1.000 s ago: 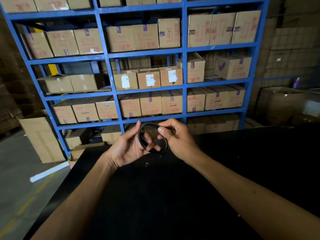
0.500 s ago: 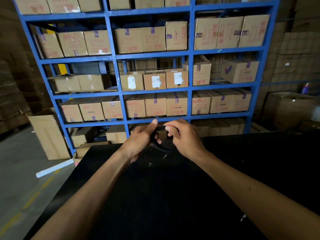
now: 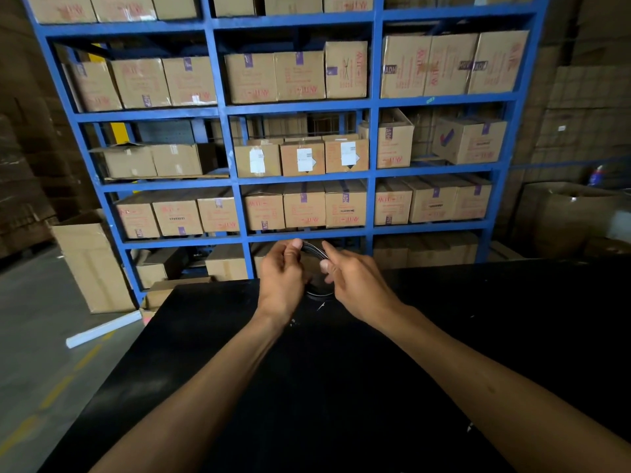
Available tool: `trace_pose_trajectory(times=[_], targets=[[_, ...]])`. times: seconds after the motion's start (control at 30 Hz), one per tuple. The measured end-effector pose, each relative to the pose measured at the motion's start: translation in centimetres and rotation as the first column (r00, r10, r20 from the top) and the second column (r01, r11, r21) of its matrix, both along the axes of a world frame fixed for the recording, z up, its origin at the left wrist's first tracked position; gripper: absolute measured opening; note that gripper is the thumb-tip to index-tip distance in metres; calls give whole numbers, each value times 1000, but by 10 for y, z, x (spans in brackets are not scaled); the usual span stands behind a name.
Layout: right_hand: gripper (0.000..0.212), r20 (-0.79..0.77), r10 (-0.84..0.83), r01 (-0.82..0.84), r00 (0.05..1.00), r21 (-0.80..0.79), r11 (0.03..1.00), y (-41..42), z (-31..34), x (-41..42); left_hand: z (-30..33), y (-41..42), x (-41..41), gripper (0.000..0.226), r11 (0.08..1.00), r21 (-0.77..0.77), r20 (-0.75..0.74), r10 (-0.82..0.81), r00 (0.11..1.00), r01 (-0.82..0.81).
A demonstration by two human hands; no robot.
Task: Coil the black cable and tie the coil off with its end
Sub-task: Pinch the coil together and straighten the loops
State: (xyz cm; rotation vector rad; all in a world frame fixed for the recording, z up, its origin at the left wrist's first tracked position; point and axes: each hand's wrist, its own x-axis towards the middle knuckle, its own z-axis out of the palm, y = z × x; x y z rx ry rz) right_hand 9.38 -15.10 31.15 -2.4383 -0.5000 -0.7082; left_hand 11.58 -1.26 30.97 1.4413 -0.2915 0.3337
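Observation:
The black cable (image 3: 314, 250) is wound into a small coil held upright between my two hands, above the far edge of the black table (image 3: 327, 387). My left hand (image 3: 281, 278) grips the coil's left side, thumb tip on its top. My right hand (image 3: 355, 281) pinches the top right of the coil with thumb and forefinger. The coil's lower arc shows between the hands; the rest is hidden behind my fingers. I cannot make out the cable's end.
A blue steel rack (image 3: 235, 179) full of cardboard boxes stands just beyond the table. An open carton (image 3: 92, 264) and a white tube (image 3: 102, 329) lie on the floor at left. Large boxes (image 3: 566, 216) stand at right.
The coil, first open and round in front of my palms, is now turned edge-on and squeezed between closer hands. The view has tilted down a little.

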Motion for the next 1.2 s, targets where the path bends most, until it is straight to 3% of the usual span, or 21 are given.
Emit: trace_pose_trajectory(times=[0.17,0.3,0.37,0.43,0.5,0.57,0.67,0.77,0.9,1.03,1.13,1.2], targets=[[34,106,-38,35,994,35,999,-5,3,6,-5,-2,-3,29,999,12,6,-35,999,35],[36,88,-79,87,993,-92,992,-19,-3,11,4,9,-3,29,956,264,-180,-84,980,130],[39,91,-48,61,995,-139,988,-21,-7,11,11,17,-2,29,883,430,-154,-136,979,190],[43,100,-39,57,994,-183,982,-20,-8,11,15,20,0,27,832,500,-100,-222,970,242],[45,112,-46,69,993,-211,975,-19,-9,13,14,14,2,20,854,464,-76,-226,971,235],[39,112,-45,64,993,-179,982,-19,-9,15,9,5,3,15,923,335,-79,-171,982,188],[21,106,-73,74,992,0,997,-19,-8,14,0,-7,4,12,980,181,-153,-48,987,76],[13,121,-111,100,986,97,990,-21,-8,12,-7,-15,3,13,988,145,-158,-22,987,45],[13,81,-149,148,986,15,989,-31,-9,13,-11,-21,-5,17,958,287,-4,11,1000,-10],[10,75,-185,186,980,-12,982,-41,-11,10,-12,-31,-7,27,838,532,161,42,986,-122],[8,63,-230,228,971,26,973,-52,-16,8,-10,-51,-3,23,849,527,44,26,999,-46],[9,55,-244,243,968,32,969,-63,-22,8,-8,-65,2,18,925,372,-159,-22,987,80]])
